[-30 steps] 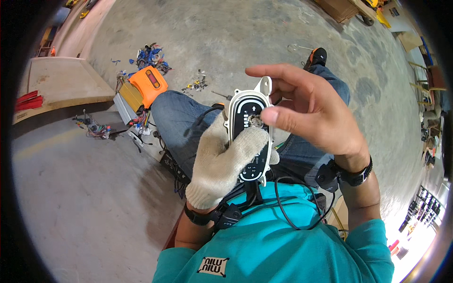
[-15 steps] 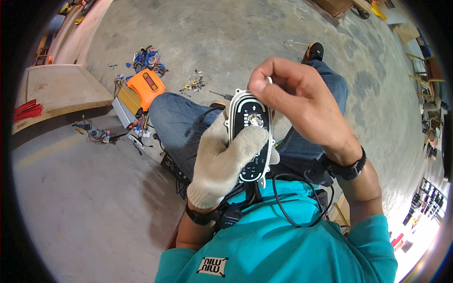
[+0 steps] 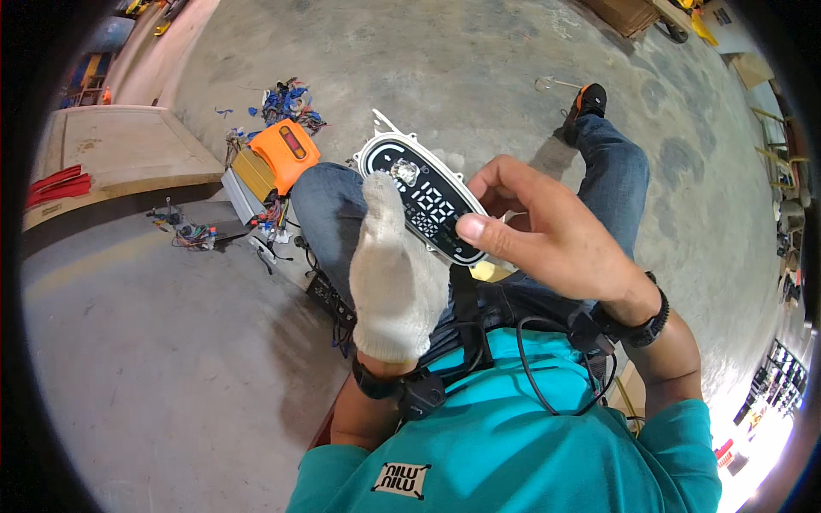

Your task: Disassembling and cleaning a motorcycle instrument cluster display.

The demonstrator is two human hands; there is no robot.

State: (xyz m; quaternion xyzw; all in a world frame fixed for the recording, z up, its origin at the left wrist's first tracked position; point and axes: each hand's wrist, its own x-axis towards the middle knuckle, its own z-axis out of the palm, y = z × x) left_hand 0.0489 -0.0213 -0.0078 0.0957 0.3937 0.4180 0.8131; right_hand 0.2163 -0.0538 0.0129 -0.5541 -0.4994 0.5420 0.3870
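Observation:
An oval dashboard display (image 3: pixel 421 190) with a black face, pale digit segments and a white rim is held tilted over my lap. A crumpled silvery patch (image 3: pixel 404 173) sits on the upper part of its face. My left hand (image 3: pixel 395 274), in a cream knitted glove, grips the display's left edge, thumb along the face; its other fingers are hidden behind. My bare right hand (image 3: pixel 564 239) pinches the lower right end, its thumb pressed on the face. From the display's far end sticks out a narrow white piece (image 3: pixel 384 120).
Left of my knee lie an orange plastic housing (image 3: pixel 278 154), a gold-coloured metal box (image 3: pixel 254 175) and tangled wires (image 3: pixel 195 235). Beyond them is a heap of blue connectors (image 3: pixel 289 104). A wooden board (image 3: pixel 128 154) with red strips (image 3: pixel 58 186) stands at the far left.
The display has turned anticlockwise, its far end now pointing up and left. My right hand has moved from its top end down to its lower right end.

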